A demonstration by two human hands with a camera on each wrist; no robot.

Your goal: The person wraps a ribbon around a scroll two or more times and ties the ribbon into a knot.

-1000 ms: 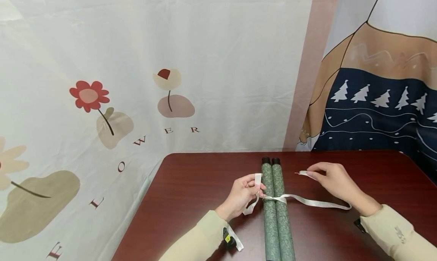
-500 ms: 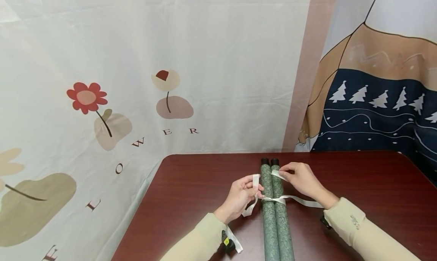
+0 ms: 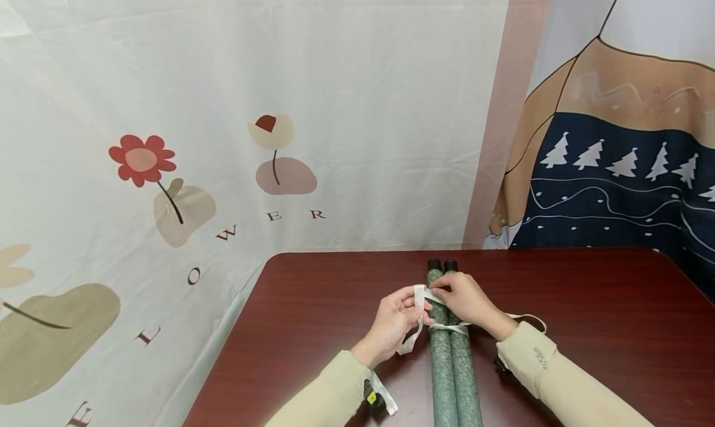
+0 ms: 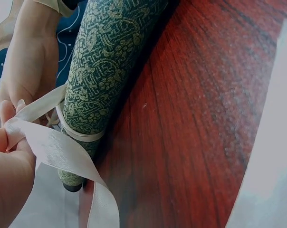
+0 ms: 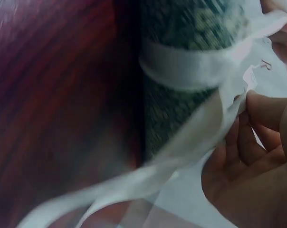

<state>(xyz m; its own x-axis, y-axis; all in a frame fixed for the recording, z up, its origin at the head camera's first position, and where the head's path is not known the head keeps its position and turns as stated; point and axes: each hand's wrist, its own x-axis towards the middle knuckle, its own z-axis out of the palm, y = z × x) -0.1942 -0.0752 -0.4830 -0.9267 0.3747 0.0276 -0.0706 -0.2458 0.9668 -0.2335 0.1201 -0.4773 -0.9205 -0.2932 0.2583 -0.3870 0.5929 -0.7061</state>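
Two green brocade-patterned rolls (image 3: 454, 371) with black end caps lie side by side on the table. A white ribbon (image 3: 458, 328) goes round both and crosses over on top. My left hand (image 3: 391, 321), just left of the rolls, pinches one length of the ribbon, whose tail hangs down by the wrist. My right hand (image 3: 466, 300) is over the rolls, pinching the ribbon's other end close to the left fingers. In the right wrist view that ribbon end (image 5: 249, 78) shows a frayed tip between thumb and finger. The rolls' near ends run out of the head view.
The dark red wooden table (image 3: 318, 315) stretches to both sides of the rolls. Behind it hangs a pale curtain (image 3: 380, 104) with printed flowers and letters, and at right a cloth with white trees on dark blue (image 3: 609, 185). Ribbon loops behind the right wrist.
My right hand has moved left from the table's right side to over the rolls, bringing its ribbon end beside the left fingers. The left hand has stayed almost still.
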